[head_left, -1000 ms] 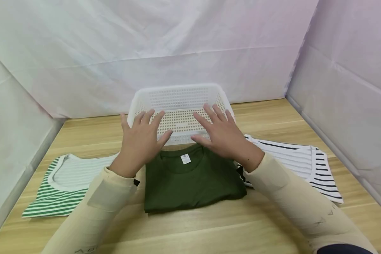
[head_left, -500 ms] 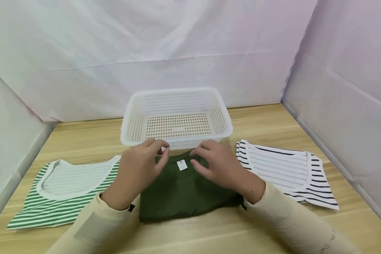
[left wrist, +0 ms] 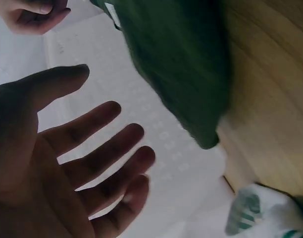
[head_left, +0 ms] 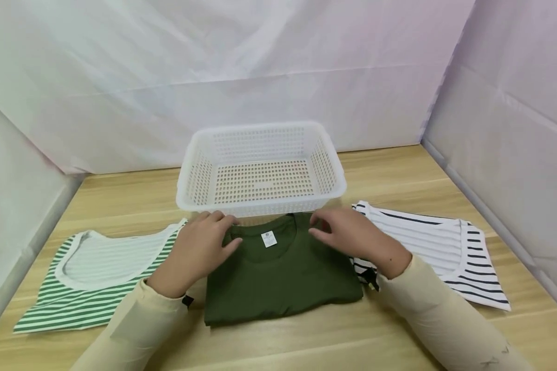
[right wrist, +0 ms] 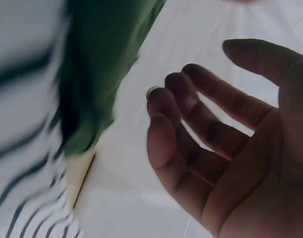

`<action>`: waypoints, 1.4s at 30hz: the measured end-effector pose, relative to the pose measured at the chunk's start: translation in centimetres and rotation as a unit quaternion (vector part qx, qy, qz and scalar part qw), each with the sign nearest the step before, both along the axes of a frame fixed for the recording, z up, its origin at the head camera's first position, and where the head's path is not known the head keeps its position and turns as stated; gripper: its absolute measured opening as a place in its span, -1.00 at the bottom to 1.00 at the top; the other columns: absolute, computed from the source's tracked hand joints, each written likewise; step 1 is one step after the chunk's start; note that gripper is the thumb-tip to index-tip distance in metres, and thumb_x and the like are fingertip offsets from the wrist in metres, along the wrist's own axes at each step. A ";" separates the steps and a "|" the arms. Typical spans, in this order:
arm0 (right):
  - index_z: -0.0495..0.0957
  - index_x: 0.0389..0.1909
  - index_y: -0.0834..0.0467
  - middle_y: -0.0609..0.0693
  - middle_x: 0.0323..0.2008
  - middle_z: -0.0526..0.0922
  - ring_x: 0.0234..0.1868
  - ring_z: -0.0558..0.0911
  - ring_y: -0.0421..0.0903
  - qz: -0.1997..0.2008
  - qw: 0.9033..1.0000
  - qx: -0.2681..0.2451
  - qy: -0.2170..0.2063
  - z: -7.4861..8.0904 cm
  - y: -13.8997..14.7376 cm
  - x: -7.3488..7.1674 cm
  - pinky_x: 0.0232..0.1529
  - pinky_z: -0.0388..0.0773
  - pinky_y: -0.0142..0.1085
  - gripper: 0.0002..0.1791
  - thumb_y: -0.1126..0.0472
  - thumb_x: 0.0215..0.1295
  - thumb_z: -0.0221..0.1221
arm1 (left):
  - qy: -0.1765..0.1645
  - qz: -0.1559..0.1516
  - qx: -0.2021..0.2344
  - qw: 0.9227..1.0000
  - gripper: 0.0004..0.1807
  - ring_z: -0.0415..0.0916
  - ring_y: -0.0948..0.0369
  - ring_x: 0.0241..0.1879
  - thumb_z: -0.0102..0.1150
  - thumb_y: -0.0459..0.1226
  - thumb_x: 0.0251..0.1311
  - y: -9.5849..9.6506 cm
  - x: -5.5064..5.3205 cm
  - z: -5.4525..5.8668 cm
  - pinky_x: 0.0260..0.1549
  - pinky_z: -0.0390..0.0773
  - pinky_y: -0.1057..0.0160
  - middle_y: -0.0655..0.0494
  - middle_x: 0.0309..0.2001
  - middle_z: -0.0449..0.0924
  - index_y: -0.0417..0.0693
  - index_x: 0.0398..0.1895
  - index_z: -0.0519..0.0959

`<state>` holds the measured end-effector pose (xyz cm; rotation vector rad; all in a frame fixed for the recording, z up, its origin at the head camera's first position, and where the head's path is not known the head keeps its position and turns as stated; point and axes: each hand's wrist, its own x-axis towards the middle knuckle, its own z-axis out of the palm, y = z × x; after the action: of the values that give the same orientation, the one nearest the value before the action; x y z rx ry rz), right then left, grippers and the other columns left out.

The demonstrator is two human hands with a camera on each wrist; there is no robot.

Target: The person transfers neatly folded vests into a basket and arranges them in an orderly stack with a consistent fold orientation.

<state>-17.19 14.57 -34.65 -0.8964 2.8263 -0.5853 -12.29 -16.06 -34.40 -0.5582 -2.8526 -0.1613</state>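
Dark-green round-neck shirt (head_left: 283, 281): on the table (head_left: 278, 345), before the white basket (head_left: 264, 208).
Left hand (head_left: 201, 244): near one top corner, fingers loosely spread, empty.
Right hand (head_left: 353, 231): near the other, fingers loosely curved, empty.

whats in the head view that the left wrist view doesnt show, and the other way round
Only the head view shows the black-striped shirt, the beige sleeves and the inside floor of the basket.
Only the left wrist view shows the palm of the left hand.
Both show the dark green shirt, green-striped shirt, right hand and wooden table.
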 end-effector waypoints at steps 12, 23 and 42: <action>0.47 0.23 0.19 -0.02 -0.32 0.60 -0.43 0.53 -0.19 -0.023 0.995 0.025 -0.090 -1.1 2.5 -2.0 -0.24 0.50 -0.21 -0.50 0.03 0.39 0.23 | -0.182 0.022 -0.054 0.982 -0.30 0.58 -0.15 0.07 0.24 0.06 0.29 -2.1 -0.7 -0.7 0.02 0.55 -0.18 -0.18 0.13 0.59 -0.06 0.40 0.36; 0.47 0.02 0.18 0.03 -0.31 0.56 -0.36 0.55 -0.12 -0.028 0.991 0.043 -0.124 -1.6 3.0 -2.5 -0.21 0.50 -0.19 -0.57 -0.04 0.34 0.27 | -0.178 0.007 -0.023 0.984 -0.36 0.65 -0.03 -0.09 0.40 0.05 0.14 -2.4 -1.3 -1.2 -0.07 0.60 -0.06 -0.08 -0.03 0.68 -0.14 0.17 0.52; 0.48 -0.11 0.21 0.00 -0.36 0.56 -0.37 0.53 -0.12 -0.021 0.990 0.072 -0.124 -2.0 2.8 -2.4 -0.30 0.46 -0.23 -0.60 -0.05 0.34 0.27 | -0.220 0.032 -0.015 0.975 -0.37 0.62 0.04 -0.08 0.35 0.10 0.18 -2.5 -1.4 -1.5 -0.11 0.59 -0.05 -0.07 0.04 0.64 -0.13 0.15 0.53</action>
<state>-19.61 17.33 -36.67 -0.6894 2.6292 -0.4555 -13.68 -18.56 -35.88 -0.4855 -3.3026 -0.2594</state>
